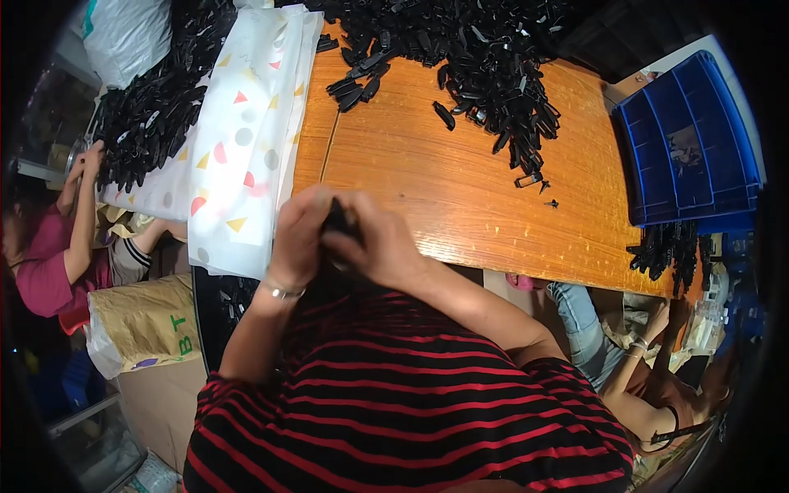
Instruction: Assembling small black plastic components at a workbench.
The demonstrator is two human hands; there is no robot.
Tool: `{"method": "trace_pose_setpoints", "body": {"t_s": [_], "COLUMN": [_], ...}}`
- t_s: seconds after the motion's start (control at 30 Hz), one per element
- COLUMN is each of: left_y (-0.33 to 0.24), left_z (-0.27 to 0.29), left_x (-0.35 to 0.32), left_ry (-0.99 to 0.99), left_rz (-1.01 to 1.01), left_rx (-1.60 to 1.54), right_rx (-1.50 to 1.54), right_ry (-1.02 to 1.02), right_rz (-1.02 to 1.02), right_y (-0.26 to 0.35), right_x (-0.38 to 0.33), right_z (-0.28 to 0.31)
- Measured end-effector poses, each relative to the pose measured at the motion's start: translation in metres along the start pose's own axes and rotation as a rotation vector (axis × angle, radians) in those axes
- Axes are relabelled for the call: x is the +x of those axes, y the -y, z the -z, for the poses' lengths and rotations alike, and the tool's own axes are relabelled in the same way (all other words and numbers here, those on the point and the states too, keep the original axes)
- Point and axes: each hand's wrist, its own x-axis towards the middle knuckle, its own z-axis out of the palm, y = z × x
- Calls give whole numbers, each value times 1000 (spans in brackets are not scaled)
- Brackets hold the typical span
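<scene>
Close to my body, at the table's near edge, both hands are together around a small dark plastic piece [335,220]. My left hand [294,238], with a bracelet at the wrist, is closed on its left side. Fingers of my right hand [376,245] curl round it from the right, slightly smeared by motion. Most of the piece is hidden by the fingers, so its exact kind is unclear. Beyond my hands, a large heap of narrow black plastic pieces [493,74] covers the far part of the wooden table [394,181].
White patterned sheeting [246,156] lies left, with more black pieces [152,123] beyond it. A blue crate [686,140] stands on the right above another small black pile [670,255]. Co-workers sit at left [57,271] and lower right [633,378]. A brown sack [140,329] is lower left.
</scene>
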Motion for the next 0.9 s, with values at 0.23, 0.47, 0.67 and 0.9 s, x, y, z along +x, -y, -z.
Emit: {"method": "trace_pose_setpoints", "body": {"t_s": [0.23,0.47,0.67,0.9], "left_y": [-4,-55,-27,12], "left_z": [108,57,0,-7], "left_x": [-110,-73,80,150], "left_ry": [-36,330,-35,-255], "left_rz": [217,144,-372,-397], "left_rx": [1299,902,1144,1385], "right_rx": [-85,-784,-764,-609], "right_ry": [47,-447,-378,-280], "right_rz": [93,-40,-54,30], "right_y": [-26,-78,-79,-82], "right_x": [13,56,67,49], "right_z": [38,126,123,113]}}
